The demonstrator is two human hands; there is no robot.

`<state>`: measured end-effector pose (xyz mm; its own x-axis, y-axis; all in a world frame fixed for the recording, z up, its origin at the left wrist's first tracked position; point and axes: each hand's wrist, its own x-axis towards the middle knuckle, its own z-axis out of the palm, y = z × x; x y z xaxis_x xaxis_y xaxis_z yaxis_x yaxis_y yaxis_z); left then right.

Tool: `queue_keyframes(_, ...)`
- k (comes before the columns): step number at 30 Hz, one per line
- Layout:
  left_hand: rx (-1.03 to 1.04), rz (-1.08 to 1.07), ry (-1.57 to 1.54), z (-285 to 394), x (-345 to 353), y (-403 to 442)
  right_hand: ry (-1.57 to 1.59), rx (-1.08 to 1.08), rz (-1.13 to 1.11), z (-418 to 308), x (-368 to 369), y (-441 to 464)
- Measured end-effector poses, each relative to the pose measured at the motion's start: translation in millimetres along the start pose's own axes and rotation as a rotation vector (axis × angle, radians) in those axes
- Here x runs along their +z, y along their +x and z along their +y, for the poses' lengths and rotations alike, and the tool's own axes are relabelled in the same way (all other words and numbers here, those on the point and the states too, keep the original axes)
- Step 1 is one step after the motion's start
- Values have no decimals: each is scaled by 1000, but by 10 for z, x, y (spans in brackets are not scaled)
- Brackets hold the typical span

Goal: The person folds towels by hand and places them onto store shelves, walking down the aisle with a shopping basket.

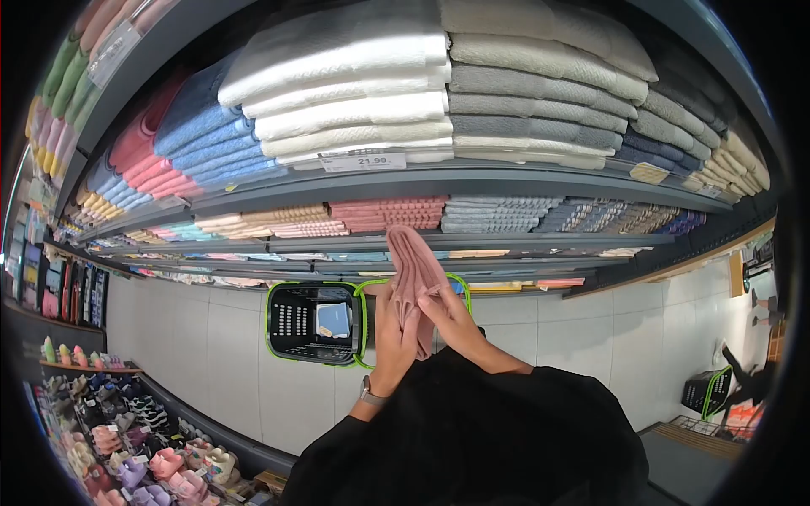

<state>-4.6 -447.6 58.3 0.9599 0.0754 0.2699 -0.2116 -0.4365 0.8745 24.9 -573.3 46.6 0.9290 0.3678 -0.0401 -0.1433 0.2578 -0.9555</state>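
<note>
A folded pink towel (413, 261) is held up in front of my body, near the lower shelves. My left hand (395, 325), with a watch on its wrist, is closed on the towel's near left part. On the right side my right hand (453, 320) grips the same towel, its fingers pressed to the folds. Beyond the towel's far end lies a stack of pink towels (388, 214) on a shelf. A black basket with a green rim (291, 346) stands on the floor to the left, with a blue and white package (334, 320) inside.
Stacks of white towels (354, 84) and grey towels (540, 105) fill the upper shelf, above a price label (364, 162). Shoes (166, 462) are displayed at the lower left. At the far right, a person in dark clothes (747, 379) is beside another basket (707, 393).
</note>
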Motion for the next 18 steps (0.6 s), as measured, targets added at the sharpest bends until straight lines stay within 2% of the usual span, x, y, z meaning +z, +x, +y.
queue_keyframes(7, 27, 0, 71, -26, -15, -30, 64, -81, -14, 19, 74, 34)
queue_keyframes(18, 16, 36, 62, -45, 42, -41, -253, -263, 31, 16, 84, 48)
